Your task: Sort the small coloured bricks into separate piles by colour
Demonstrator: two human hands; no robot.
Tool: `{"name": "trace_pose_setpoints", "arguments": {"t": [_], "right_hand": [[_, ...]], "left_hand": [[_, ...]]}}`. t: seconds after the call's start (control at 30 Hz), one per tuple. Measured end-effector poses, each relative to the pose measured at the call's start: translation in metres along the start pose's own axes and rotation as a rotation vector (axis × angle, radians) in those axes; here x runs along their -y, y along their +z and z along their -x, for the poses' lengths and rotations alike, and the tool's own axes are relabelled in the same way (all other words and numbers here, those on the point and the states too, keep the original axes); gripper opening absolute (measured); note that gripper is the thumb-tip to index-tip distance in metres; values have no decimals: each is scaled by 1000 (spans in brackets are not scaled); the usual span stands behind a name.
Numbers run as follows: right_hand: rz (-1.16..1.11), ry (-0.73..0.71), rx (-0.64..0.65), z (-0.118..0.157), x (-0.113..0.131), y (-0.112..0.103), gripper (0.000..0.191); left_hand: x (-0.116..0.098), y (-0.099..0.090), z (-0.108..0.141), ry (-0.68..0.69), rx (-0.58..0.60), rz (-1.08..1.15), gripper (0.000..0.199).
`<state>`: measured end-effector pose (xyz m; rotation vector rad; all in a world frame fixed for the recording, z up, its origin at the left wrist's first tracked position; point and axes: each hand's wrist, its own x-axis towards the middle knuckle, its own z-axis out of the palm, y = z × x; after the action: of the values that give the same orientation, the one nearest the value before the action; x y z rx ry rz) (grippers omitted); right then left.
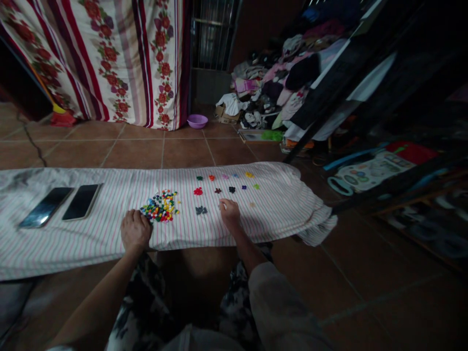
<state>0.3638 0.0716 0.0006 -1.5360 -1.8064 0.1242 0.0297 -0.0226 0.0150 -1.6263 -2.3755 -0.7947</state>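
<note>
A mixed heap of small bead-like pieces (161,207) in many colours lies on a striped cloth (102,239). My left hand (135,230) rests on the cloth against the heap's left edge, palm down, fingers loosely bent and apart. To the right, small single-colour groups are laid out, among them a red group (198,191), a black group (232,189), a brown group (218,190) and a grey group (201,210). My right hand (230,213) is low over the cloth, right of the grey group, thumb and fingers pinched together. Whatever the pinch holds is too small to make out.
Two phones, one dark (81,202) and one reflective (47,207), lie at the left of the cloth. Yellow (249,174) and pale beige pieces (252,204) lie at the right. Beyond are a purple basin (197,121) and piled clothes (270,87).
</note>
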Motion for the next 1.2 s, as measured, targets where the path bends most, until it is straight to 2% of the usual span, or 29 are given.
{"name": "trace_pose_setpoints", "arguments": {"t": [0.3,0.53,0.9,1.07,1.2], "right_hand": [[-29,-25,-2,6,-3,7,31],[-82,-129,28,13,-4,6,29],[-127,-120,-1,13,-3,5,30],[-139,-144,-76,10,12,0,29],[-196,-205,1,11,44,4,27]], "left_hand": [[0,-2,0,24,-7,-31,44],[0,-1,0,32,-15,-43,43],[-1,0,-1,13,-5,-75,39],[-3,-3,-1,34,24,-122,36],[-7,-6,-2,11,33,-130,35]]}}
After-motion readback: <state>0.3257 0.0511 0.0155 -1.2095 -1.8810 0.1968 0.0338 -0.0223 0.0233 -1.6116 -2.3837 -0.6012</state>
